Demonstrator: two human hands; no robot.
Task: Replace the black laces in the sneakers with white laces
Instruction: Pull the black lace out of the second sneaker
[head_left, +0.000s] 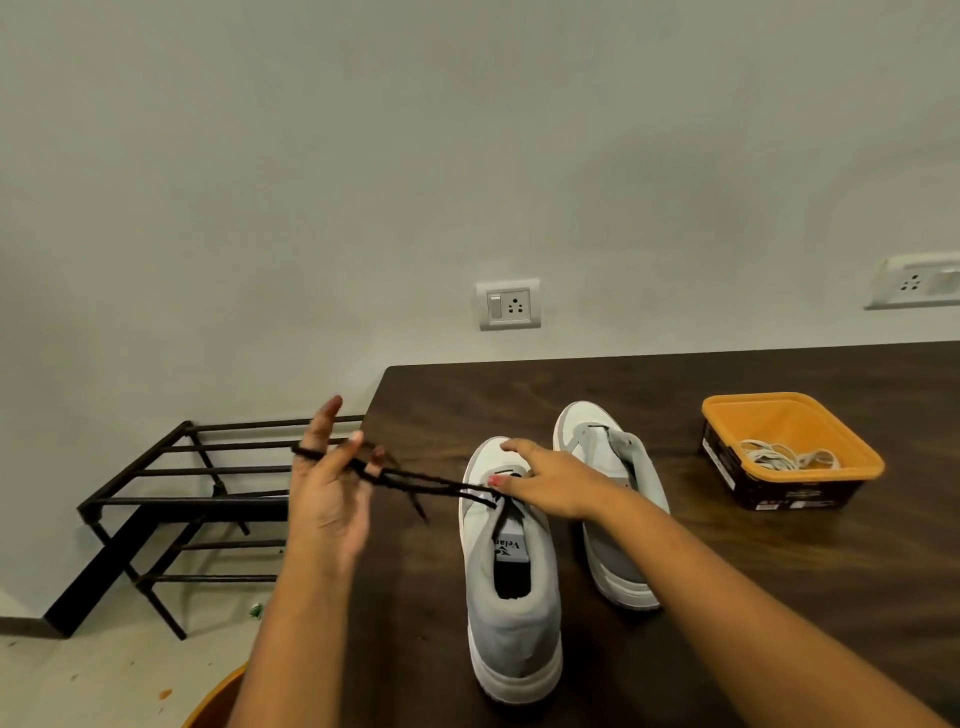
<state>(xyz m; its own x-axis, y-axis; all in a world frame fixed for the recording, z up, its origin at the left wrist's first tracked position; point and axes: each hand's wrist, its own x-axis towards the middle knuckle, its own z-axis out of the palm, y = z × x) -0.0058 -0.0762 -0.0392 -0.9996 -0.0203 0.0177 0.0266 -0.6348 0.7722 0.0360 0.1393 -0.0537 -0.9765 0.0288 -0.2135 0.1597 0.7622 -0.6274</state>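
On my feed the left hand (327, 488) is lifted beside the dark wooden table (727, 597), fingers spread, with the thin black shoelace (431, 486) looped round them and drawn taut to the near white-and-grey sneaker (511, 613); the right hand (550, 480) presses on that shoe's front, fingers loosely straight; the second white-and-grey sneaker (618, 561) stands just beside it; coiled white laces (784, 457) lie in the orange plastic tub (753, 415).

A dark table (727, 597) stands against a pale wall (415, 130) bearing a socket (509, 305) and a second socket (914, 283). Left, a black rack (156, 499) stands on the floor. An orange tub (727, 410) sits on the table's right part.
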